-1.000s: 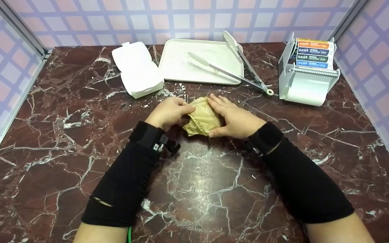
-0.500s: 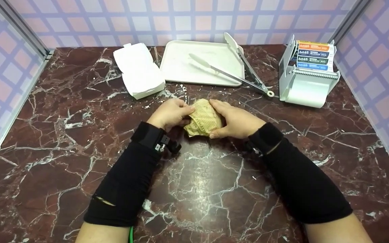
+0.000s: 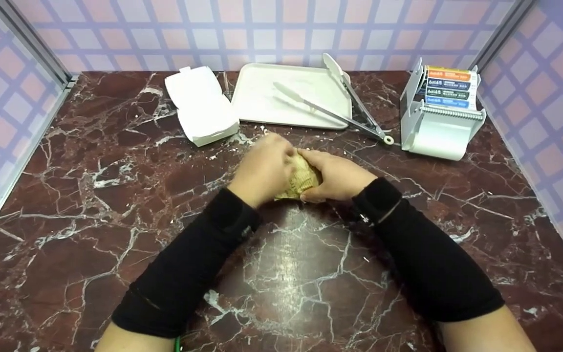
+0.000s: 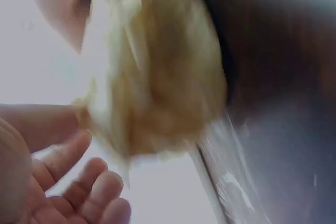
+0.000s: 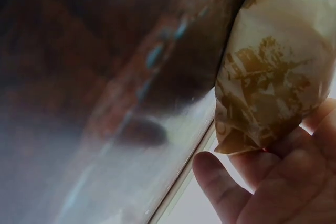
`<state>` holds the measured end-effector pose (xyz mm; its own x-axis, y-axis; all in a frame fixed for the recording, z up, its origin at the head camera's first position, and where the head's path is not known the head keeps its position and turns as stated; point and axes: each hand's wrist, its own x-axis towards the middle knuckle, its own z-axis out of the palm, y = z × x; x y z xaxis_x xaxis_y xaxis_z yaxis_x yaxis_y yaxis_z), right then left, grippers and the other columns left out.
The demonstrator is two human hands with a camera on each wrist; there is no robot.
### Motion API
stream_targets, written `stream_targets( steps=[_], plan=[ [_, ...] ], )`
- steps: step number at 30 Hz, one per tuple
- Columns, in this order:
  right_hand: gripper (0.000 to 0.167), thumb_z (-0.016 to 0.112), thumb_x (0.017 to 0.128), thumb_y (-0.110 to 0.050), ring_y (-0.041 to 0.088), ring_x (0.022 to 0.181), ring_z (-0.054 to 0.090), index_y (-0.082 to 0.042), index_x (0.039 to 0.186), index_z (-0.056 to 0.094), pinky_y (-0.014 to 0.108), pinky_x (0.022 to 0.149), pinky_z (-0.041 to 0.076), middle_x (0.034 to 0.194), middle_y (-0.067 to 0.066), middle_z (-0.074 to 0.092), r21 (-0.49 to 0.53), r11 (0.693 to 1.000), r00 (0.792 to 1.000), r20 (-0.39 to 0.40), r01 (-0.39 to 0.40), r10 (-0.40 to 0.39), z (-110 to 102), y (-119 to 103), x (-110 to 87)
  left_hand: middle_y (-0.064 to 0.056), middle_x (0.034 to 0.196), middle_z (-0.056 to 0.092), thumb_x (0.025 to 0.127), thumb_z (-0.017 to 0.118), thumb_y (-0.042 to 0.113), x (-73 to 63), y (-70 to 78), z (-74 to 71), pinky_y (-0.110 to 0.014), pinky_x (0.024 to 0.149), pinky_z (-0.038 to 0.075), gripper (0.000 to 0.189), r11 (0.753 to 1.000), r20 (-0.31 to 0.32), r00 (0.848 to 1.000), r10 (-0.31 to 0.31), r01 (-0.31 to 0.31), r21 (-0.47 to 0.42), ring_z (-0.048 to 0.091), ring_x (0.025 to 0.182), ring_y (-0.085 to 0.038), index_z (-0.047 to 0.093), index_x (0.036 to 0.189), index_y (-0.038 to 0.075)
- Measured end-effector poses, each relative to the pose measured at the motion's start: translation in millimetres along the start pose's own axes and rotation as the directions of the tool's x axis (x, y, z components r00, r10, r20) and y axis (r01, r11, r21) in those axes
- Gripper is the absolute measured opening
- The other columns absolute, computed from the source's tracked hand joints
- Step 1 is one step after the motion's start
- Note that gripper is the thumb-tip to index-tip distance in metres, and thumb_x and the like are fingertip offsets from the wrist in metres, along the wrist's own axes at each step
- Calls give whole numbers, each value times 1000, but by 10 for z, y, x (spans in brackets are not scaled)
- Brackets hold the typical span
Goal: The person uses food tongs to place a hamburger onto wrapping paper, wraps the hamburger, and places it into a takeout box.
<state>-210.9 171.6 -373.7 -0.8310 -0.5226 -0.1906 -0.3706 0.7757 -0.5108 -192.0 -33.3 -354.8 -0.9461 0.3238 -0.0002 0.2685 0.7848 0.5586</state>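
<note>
A rounded bundle wrapped in yellowish printed food paper (image 3: pixel 304 177) sits on the dark marbled table between both hands. My left hand (image 3: pixel 267 168) lies across its left side with fingers curled. In the left wrist view the thumb and a fingertip meet the edge of the blurred bundle (image 4: pixel 163 77), the other fingers curled below. From the right, my right hand (image 3: pixel 340 175) cups the bundle, thumb at the near side and fingers at the far side. The right wrist view shows brown print on the bundle (image 5: pixel 273 82) against the fingers. What is inside the paper is hidden.
An open white clamshell box (image 3: pixel 203 107) stands back left. Beside it, a cream tray (image 3: pixel 262 110) has metal tongs (image 3: pixel 330 111) lying over its right side. A label dispenser (image 3: pixel 440 115) with coloured strips stands back right. White crumbs dot the table before the tray.
My left hand has moved right and over the bundle, turning its back upward and covering the paper's left part. My right hand stays nearly in place around its side.
</note>
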Motion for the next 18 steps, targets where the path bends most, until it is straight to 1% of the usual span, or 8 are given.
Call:
stream_targets(
  steps=[2,4,6,7,9,13,16,18],
  plan=[
    [111,89,81,-41,31,139,55,-21,169,24,50,121,43,165,11,44,-15,1000,1000,5,17,-17,7,5,13,-9,155,54,101,69,26,-96,57,63,-41,121,45,39,988,68,990,124,-130,83,55,139,-28,66,136,9],
    [112,88,81,-43,33,148,48,-19,169,23,50,126,37,169,12,39,-37,999,999,9,34,-34,7,6,25,-12,165,44,100,70,32,-192,78,119,-44,128,36,54,955,141,966,215,-238,176,46,150,-30,58,147,8],
    [114,87,83,-46,33,156,37,-15,169,20,51,131,28,173,13,31,-61,997,999,14,49,-48,1,1,35,-14,172,31,99,70,39,-273,81,164,-46,132,25,71,925,212,945,249,-297,237,33,158,-32,46,157,7],
    [113,86,83,-46,34,157,35,-13,169,20,51,131,27,172,15,31,-68,996,998,16,56,-55,-2,-2,41,-15,174,26,99,70,43,-305,79,181,-46,133,21,79,906,242,935,258,-321,276,28,160,-33,39,161,5],
    [111,85,84,-46,35,158,33,-12,169,21,52,132,25,172,17,31,-76,996,998,20,54,-53,-7,-11,48,-18,175,17,98,70,46,-354,80,208,-48,134,12,91,880,281,924,260,-347,325,17,163,-36,27,165,3],
    [107,83,87,-45,37,158,32,-10,168,23,53,132,24,171,20,32,-80,996,999,23,48,-46,-9,-23,51,-23,175,11,96,71,51,-400,86,265,-50,135,7,98,829,307,912,272,-384,407,10,164,-40,23,166,3],
    [105,84,86,-40,39,157,33,-11,168,26,55,132,25,171,19,33,-76,996,999,23,37,-35,-9,-20,54,-23,175,10,94,73,51,-412,85,300,-50,135,7,99,816,303,915,266,-381,434,9,164,-41,25,166,5],
    [103,84,85,-39,40,156,35,-11,167,28,56,131,25,169,18,36,-82,996,999,21,42,-40,-10,-15,65,-22,176,7,93,74,51,-417,87,313,-50,135,6,99,821,310,917,250,-370,434,7,164,-41,24,167,7]
  ],
)
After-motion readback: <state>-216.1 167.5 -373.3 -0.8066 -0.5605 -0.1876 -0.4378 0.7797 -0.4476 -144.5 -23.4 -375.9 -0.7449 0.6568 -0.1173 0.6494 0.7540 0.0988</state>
